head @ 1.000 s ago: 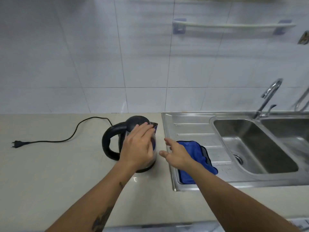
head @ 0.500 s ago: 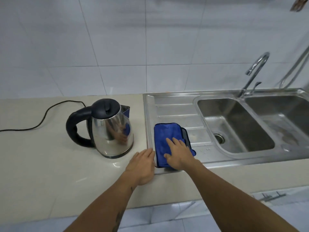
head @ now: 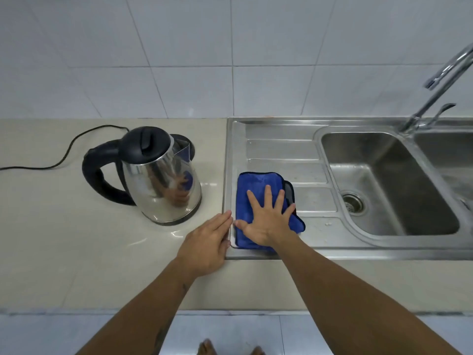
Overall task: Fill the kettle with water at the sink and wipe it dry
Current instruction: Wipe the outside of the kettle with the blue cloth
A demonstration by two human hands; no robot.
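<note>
A steel kettle (head: 163, 185) with a black lid and handle stands upright on the beige counter, its lid closed. A folded blue cloth (head: 256, 185) lies on the sink's drainboard (head: 281, 152). My right hand (head: 268, 219) lies flat on the cloth with fingers spread. My left hand (head: 207, 244) rests palm down on the counter at the sink's left edge, holding nothing. The tap (head: 440, 83) arches over the basin (head: 399, 185) at the right.
A black power cord (head: 74, 142) runs left from the kettle's base across the counter (head: 64, 239). A second basin (head: 453, 160) lies at the far right. White tiled wall stands behind. My feet show on the floor below the counter edge.
My left hand left the kettle's lid and came down to the counter by the sink edge. My right hand came down flat onto the blue cloth. The view tilted down.
</note>
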